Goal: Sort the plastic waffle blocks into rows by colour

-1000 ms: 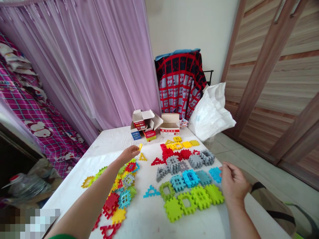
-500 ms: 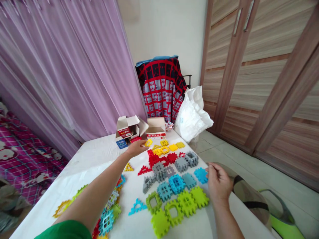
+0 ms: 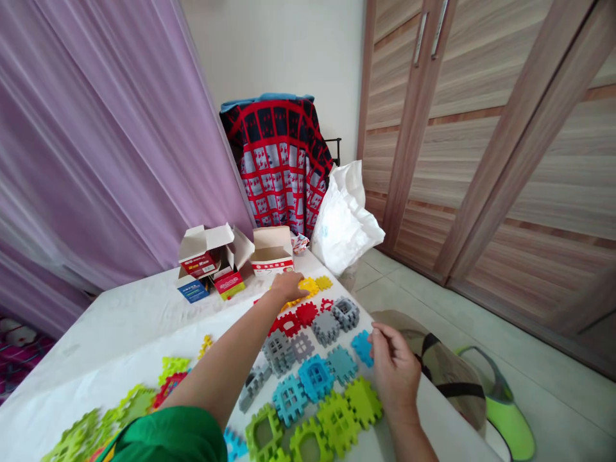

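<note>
Your left hand (image 3: 289, 287) is stretched out towards twelve o'clock, across the white table (image 3: 135, 308). Its fingers lie down on the row of yellow tiles (image 3: 317, 283) at the far end of the laid-out pieces. The palm hides the fingertips, so you cannot tell whether they grip a tile or only press on it.

Your right hand (image 3: 393, 367) rests near the table's edge at about two o'clock. Its fingers are curled in, and the tips are at the edge of a light blue tile (image 3: 360, 346). Whether they pinch it or just touch it does not show.

Between your hands the pieces run in bands. The red tiles (image 3: 299, 316) lie just on your side of the yellow ones, with the grey tiles (image 3: 331, 322) next to them. Closer to you come the blue tiles (image 3: 312, 378), then the green tiles (image 3: 339, 417) nearest you.

Loose green and red pieces (image 3: 144, 398) lie at nine o'clock beside your green sleeve (image 3: 168, 436). Open cardboard boxes (image 3: 212, 260) stand at eleven o'clock beyond the tiles. A white plastic bag (image 3: 344, 221) is at one o'clock, and a chair draped in red-and-black cloth (image 3: 279, 160) stands behind them. A bag (image 3: 450, 378) lies on the floor at three o'clock.
</note>
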Demonstrator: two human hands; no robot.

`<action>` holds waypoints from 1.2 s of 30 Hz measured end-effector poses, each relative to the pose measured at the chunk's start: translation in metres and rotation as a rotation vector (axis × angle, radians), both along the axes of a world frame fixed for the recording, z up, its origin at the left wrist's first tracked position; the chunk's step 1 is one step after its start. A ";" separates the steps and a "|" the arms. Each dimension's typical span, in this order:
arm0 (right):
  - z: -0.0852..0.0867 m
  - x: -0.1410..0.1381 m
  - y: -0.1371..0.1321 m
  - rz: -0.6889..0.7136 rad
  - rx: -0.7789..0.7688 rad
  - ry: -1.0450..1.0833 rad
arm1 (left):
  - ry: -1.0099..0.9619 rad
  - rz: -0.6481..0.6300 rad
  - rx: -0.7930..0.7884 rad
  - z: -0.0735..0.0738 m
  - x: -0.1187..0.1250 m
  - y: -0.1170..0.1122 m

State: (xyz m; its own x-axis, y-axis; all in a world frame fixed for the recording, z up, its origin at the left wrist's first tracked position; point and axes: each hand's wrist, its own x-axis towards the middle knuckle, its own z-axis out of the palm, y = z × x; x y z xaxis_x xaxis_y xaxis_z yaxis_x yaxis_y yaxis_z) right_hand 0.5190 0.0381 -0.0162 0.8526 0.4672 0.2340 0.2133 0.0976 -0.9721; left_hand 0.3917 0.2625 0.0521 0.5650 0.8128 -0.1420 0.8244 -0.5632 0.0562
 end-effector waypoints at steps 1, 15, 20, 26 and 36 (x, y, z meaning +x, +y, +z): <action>0.001 -0.001 0.000 -0.003 0.000 0.001 | 0.005 0.000 0.000 -0.001 0.000 0.003; 0.008 -0.004 -0.001 0.031 -0.004 0.027 | 0.077 0.103 -0.056 0.005 -0.067 0.015; 0.007 -0.003 0.000 0.016 -0.022 0.018 | 0.096 0.122 -0.064 0.005 -0.074 0.012; 0.007 -0.003 0.000 0.034 -0.023 0.014 | 0.121 0.130 -0.063 0.006 -0.078 0.008; 0.001 -0.001 0.001 0.036 -0.025 0.025 | 0.160 0.131 -0.057 -0.001 -0.079 0.008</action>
State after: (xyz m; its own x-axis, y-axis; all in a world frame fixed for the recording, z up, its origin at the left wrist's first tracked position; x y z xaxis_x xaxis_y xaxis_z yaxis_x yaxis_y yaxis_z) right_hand 0.5175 0.0391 -0.0153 0.8406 0.5031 0.2005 0.1856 0.0802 -0.9794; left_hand 0.3127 0.2709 0.0508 0.4215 0.8658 -0.2695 0.8914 -0.4502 -0.0522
